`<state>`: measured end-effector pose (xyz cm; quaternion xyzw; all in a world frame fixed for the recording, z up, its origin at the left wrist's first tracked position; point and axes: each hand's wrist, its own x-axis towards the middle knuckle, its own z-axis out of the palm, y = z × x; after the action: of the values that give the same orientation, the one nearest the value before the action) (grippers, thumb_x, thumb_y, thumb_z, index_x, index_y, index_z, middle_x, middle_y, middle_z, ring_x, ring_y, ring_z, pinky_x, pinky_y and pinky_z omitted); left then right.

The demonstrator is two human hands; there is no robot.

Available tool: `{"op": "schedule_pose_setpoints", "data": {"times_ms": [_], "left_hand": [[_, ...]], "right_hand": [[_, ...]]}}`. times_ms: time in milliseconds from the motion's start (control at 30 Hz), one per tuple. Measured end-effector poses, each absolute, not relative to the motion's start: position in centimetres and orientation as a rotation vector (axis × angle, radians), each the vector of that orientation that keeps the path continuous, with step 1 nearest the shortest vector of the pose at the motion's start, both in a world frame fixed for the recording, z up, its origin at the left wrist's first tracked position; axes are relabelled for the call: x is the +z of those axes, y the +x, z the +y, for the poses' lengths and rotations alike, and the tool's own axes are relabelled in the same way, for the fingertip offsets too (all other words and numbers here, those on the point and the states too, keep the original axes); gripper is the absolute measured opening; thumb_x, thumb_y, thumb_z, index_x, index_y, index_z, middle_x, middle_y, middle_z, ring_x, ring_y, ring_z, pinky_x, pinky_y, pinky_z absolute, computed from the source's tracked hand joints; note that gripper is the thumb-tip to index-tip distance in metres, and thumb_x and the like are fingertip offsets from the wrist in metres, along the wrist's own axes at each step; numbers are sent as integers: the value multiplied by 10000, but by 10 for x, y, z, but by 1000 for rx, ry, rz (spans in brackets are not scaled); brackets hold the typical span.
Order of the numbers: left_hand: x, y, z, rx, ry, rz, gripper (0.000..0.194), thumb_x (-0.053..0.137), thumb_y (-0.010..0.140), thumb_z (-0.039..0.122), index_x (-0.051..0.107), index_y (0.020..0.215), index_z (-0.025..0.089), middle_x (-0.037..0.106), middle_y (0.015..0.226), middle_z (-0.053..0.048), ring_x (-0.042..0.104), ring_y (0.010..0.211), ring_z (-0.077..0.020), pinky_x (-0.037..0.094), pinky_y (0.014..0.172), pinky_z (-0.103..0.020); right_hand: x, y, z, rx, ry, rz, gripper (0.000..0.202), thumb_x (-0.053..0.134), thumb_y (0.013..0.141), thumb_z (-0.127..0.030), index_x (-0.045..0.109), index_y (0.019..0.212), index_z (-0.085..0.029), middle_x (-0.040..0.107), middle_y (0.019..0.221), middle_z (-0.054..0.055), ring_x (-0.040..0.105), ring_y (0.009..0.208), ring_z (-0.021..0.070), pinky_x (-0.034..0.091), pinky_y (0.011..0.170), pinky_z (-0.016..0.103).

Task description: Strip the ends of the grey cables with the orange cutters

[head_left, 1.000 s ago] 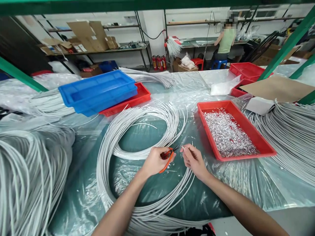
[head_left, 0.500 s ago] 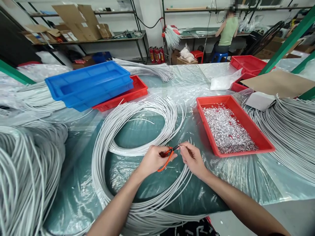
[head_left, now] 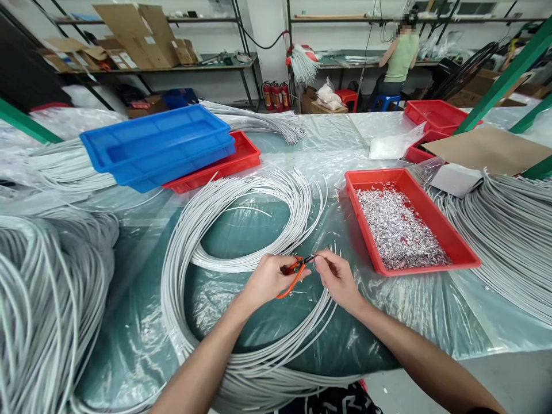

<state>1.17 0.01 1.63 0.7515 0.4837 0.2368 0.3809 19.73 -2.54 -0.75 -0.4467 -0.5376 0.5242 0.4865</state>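
Note:
My left hand (head_left: 269, 280) is wrapped round a pair of orange-handled pliers (head_left: 296, 276), their dark jaws pointing right. Close to the tip of those jaws, my right hand (head_left: 337, 278) pinches with thumb and forefinger. It seems to grip the end of a thin cable, though the fingers hide most of it. Under and around both hands lies a large coil of light grey cables (head_left: 176, 259), with a smaller loop of loose white ends at its upper part. Several cable ends show just behind my right hand.
To the right, a red tray (head_left: 463, 259) holds many small shiny metal pieces. Stacked blue trays (head_left: 164, 167) rest on another red tray (head_left: 248, 152) at the back left. More grey cable bundles (head_left: 56, 299) lie left and right (head_left: 509, 230). A person (head_left: 399, 60) sits at the far bench.
Almost nothing differs. Both hands and the pliers keep the same place and hold; the view has shifted very slightly.

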Motion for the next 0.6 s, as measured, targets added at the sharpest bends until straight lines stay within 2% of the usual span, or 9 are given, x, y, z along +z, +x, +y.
{"op": "schedule_pose_setpoints", "data": {"times_ms": [267, 500, 600], "left_hand": [[22, 10, 0, 589, 1926, 1199, 474, 633, 819, 450, 393, 537, 154, 256, 579, 41, 199, 572, -91, 175, 481, -226], [23, 8, 0, 589, 1866, 1113, 465, 662, 796, 444, 442, 519, 143, 278, 551, 47, 208, 547, -82, 177, 466, -217], [23, 8, -1, 577, 1818, 1078, 464, 675, 788, 439, 454, 513, 137, 288, 541, 48, 221, 535, -75, 184, 461, -212]], "right_hand": [[1, 202, -22, 1386, -1060, -1320, 413, 527, 912, -564, 656, 849, -177, 361, 565, -51, 304, 451, 81, 262, 415, 222], [18, 214, -18, 1549, -1027, -1261, 372, 644, 834, -523, 675, 739, -165, 538, 634, -11, 438, 458, 87, 334, 439, 239], [18, 214, -20, 1507, -1025, -1249, 331, 688, 810, -475, 635, 687, -173, 507, 603, -24, 403, 467, 88, 300, 451, 241]]}}
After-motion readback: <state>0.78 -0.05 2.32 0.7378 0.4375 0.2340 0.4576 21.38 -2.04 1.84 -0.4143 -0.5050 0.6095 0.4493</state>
